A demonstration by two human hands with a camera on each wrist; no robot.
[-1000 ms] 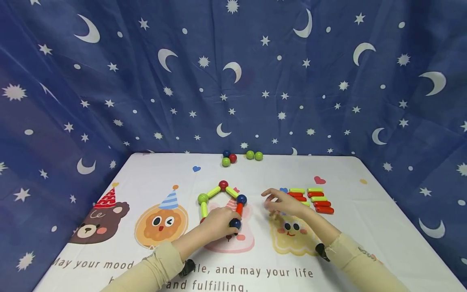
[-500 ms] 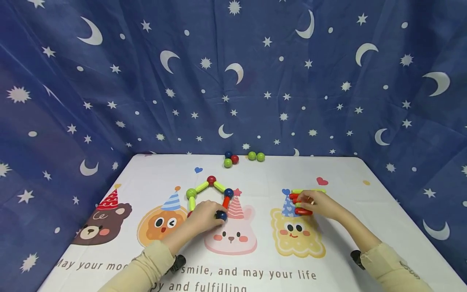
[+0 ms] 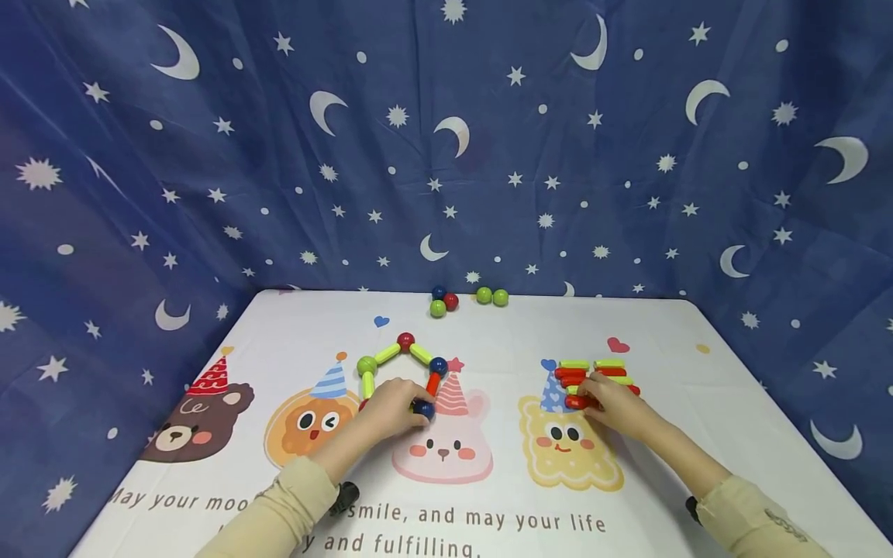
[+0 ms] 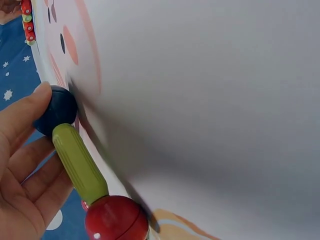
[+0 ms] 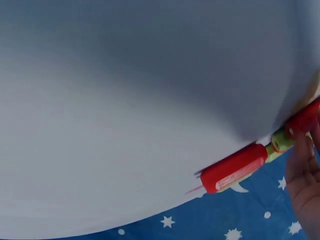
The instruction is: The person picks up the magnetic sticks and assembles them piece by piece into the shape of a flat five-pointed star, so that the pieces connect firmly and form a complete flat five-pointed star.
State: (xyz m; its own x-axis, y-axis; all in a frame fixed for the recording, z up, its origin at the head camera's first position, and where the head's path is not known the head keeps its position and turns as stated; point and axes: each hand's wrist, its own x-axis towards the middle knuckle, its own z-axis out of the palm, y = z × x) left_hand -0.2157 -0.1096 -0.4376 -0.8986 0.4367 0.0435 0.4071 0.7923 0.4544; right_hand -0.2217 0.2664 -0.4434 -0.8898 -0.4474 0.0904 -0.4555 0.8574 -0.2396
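Observation:
My left hand (image 3: 392, 409) grips a dark blue ball (image 4: 61, 107) at the near corner of a ring on the table. Thumb on top, the other fingers lie behind the ball. A yellow-green rod (image 4: 80, 162) joins it to a red ball (image 4: 117, 217); both are hidden behind the hand in the head view. The ring's far side shows a red ball (image 3: 406, 342), a green ball (image 3: 367, 366), another blue ball (image 3: 438, 366) and a red rod (image 3: 433, 384). At the rod pile, my right hand (image 3: 614, 403) pinches a red rod (image 5: 304, 119) at its near end.
Yellow-green and red rods (image 3: 574, 364) lie in two stacked columns around the right hand. Several loose balls (image 3: 451, 302) sit at the table's back edge, before the blue star-patterned curtain (image 3: 488, 155). Cartoon figures are printed on the white tablecloth (image 3: 502, 449).
The right hand has moved right, from beside the pile onto its rods. The left hand has shifted left with the ring, then stayed nearly still.

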